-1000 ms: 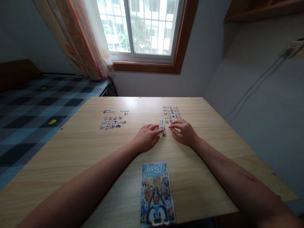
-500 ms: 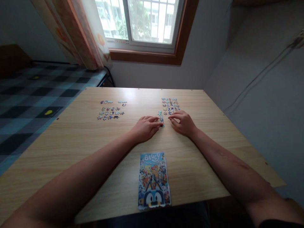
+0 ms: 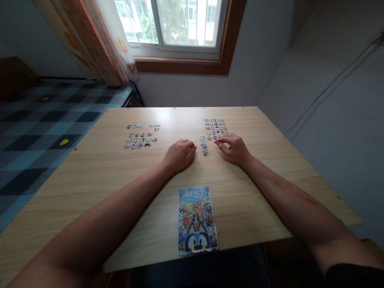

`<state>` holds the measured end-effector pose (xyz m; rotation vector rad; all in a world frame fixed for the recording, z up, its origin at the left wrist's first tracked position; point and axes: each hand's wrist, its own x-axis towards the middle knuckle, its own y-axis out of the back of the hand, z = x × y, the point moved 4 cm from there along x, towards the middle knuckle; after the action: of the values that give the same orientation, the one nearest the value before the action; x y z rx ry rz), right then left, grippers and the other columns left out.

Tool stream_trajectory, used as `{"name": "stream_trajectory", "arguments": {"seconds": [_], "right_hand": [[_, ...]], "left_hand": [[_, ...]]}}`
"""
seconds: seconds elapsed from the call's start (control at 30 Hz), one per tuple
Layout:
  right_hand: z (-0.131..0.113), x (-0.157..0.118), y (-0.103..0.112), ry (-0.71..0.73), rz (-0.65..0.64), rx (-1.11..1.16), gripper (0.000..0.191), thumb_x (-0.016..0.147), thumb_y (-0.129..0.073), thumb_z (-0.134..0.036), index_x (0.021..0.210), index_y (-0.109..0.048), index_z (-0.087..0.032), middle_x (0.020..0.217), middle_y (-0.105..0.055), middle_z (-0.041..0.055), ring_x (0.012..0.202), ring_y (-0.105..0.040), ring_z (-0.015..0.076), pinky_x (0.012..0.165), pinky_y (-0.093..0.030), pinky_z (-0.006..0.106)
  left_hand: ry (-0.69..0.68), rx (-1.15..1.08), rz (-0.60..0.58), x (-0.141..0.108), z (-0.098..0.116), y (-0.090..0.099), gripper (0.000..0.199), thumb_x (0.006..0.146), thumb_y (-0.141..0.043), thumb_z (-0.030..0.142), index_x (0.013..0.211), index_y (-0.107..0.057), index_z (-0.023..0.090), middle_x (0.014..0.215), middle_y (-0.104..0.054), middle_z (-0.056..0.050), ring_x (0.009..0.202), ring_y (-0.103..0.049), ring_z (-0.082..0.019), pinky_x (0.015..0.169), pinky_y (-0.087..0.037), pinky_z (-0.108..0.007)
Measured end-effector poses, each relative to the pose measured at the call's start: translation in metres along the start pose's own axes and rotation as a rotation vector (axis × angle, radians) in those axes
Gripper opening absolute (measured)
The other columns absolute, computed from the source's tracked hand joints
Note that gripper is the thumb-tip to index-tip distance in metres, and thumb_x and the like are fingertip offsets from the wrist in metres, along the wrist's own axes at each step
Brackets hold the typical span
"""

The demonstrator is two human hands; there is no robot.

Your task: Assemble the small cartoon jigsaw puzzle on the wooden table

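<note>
Room: one checked bed, one wooden counter, one window. One "Bluey" picture sheet by counter's near edge. Two hands: left hand, fingers curled close together; right hand, thumb and forefinger nearly meeting. Cannot tell whether either grips anything. Two groups of loose pieces, left group and right group. One joined puzzle strip between hands.

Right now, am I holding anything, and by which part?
I can't tell: the right hand looks pinched, the left hand curls inward, and no held thing shows clearly in either.
</note>
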<state>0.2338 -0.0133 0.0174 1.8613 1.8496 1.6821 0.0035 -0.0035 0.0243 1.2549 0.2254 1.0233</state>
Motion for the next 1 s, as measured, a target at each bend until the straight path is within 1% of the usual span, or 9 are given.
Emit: {"name": "stream_trajectory", "arguments": {"seconds": [0.07, 0.2, 0.3, 0.4, 0.5, 0.6, 0.8, 1.0], "right_hand": [[0.000, 0.000, 0.000, -0.004, -0.007, 0.009, 0.019, 0.095, -0.060, -0.027, 0.084, -0.075, -0.021, 0.086, -0.075, 0.0067, 0.083, -0.067, 0.0227, 0.080, -0.051, 0.038], [-0.001, 0.000, -0.002, -0.003, -0.050, 0.026, 0.038, 0.101, -0.054, -0.040, 0.072, -0.070, -0.021, 0.073, -0.069, 0.0043, 0.068, -0.060, 0.0181, 0.069, -0.046, 0.034], [-0.002, 0.000, -0.002, -0.007, -0.070, 0.021, 0.051, 0.103, -0.047, -0.049, 0.065, -0.065, -0.021, 0.062, -0.061, 0.0021, 0.060, -0.054, 0.0160, 0.062, -0.040, 0.032], [-0.002, 0.000, -0.002, -0.015, -0.085, 0.012, 0.059, 0.104, -0.042, -0.051, 0.056, -0.055, -0.021, 0.055, -0.051, 0.0003, 0.055, -0.049, 0.0148, 0.059, -0.036, 0.031], [-0.003, 0.000, -0.001, -0.009, -0.095, 0.019, 0.061, 0.105, -0.041, -0.052, 0.052, -0.043, -0.022, 0.052, -0.044, -0.0012, 0.052, -0.043, 0.0138, 0.058, -0.034, 0.031], [-0.004, 0.000, -0.001, -0.006, -0.111, 0.023, 0.061, 0.104, -0.042, -0.054, 0.052, -0.035, -0.023, 0.051, -0.037, -0.0023, 0.051, -0.039, 0.0133, 0.057, -0.031, 0.031], [-0.002, -0.001, -0.001, -0.019, -0.141, 0.017, 0.061, 0.103, -0.042, -0.055, 0.052, -0.033, -0.023, 0.051, -0.036, -0.0023, 0.051, -0.037, 0.0131, 0.056, -0.030, 0.031], [0.002, -0.001, -0.005, -0.041, -0.184, 0.035, 0.057, 0.101, -0.047, -0.052, 0.054, -0.032, -0.022, 0.052, -0.035, -0.0034, 0.051, -0.035, 0.0118, 0.056, -0.028, 0.031]], "left_hand": [[0.067, 0.034, 0.023, 0.000, -0.005, 0.005, 0.029, 0.095, -0.042, 0.027, 0.078, -0.064, 0.019, 0.083, -0.068, -0.008, 0.080, -0.060, -0.021, 0.078, -0.048, -0.035], [0.134, 0.022, 0.039, 0.000, -0.012, 0.009, 0.026, 0.087, -0.040, 0.023, 0.070, -0.058, 0.021, 0.072, -0.064, -0.006, 0.071, -0.056, -0.021, 0.070, -0.043, -0.033], [0.182, 0.010, 0.033, 0.000, -0.017, 0.009, 0.026, 0.085, -0.039, 0.023, 0.063, -0.055, 0.022, 0.065, -0.059, -0.005, 0.066, -0.052, -0.021, 0.066, -0.038, -0.033], [0.217, 0.000, 0.047, 0.000, -0.019, 0.010, 0.029, 0.084, -0.039, 0.024, 0.059, -0.053, 0.022, 0.060, -0.056, -0.004, 0.062, -0.049, -0.020, 0.063, -0.034, -0.033], [0.240, -0.003, 0.078, 0.000, -0.020, 0.011, 0.030, 0.084, -0.038, 0.024, 0.058, -0.053, 0.021, 0.058, -0.055, -0.003, 0.060, -0.047, -0.019, 0.061, -0.032, -0.032], [0.255, 0.009, 0.074, 0.001, -0.019, 0.010, 0.029, 0.083, -0.041, 0.026, 0.058, -0.054, 0.021, 0.057, -0.055, -0.003, 0.059, -0.045, -0.018, 0.060, -0.031, -0.032], [0.276, 0.030, 0.012, 0.004, -0.017, 0.007, 0.029, 0.083, -0.044, 0.027, 0.064, -0.064, 0.019, 0.061, -0.061, -0.005, 0.061, -0.049, -0.019, 0.062, -0.032, -0.032], [0.281, 0.043, -0.028, 0.005, -0.018, 0.007, 0.031, 0.083, -0.042, 0.027, 0.066, -0.066, 0.018, 0.063, -0.063, -0.005, 0.062, -0.050, -0.019, 0.061, -0.031, -0.032]]}}
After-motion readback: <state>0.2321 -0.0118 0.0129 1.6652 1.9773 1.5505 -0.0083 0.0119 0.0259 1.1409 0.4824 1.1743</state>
